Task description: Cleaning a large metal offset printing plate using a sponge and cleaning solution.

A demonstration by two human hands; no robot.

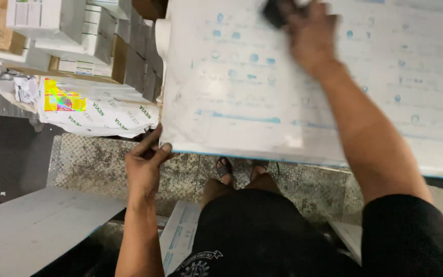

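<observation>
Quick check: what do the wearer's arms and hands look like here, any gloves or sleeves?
No gloves: left hand and right hand are bare. Both forearms are uncovered. A black sleeve covers the right upper arm. No watch, rings or bands visible.

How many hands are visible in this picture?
2. The left hand grips the near-left corner of the large white printed sheet; the right hand presses a dark object near its far edge.

Big sheet: silvery white, pale blue dots and lines, thin blue front edge. Pad under the right hand: dark, probably black, blurred. Floor plate: grey, raised diamond tread. Boxes: white and brown cardboard. Paper bundle: white, green lettering, one rainbow-coloured label. Shorts: black, white emblem.
</observation>
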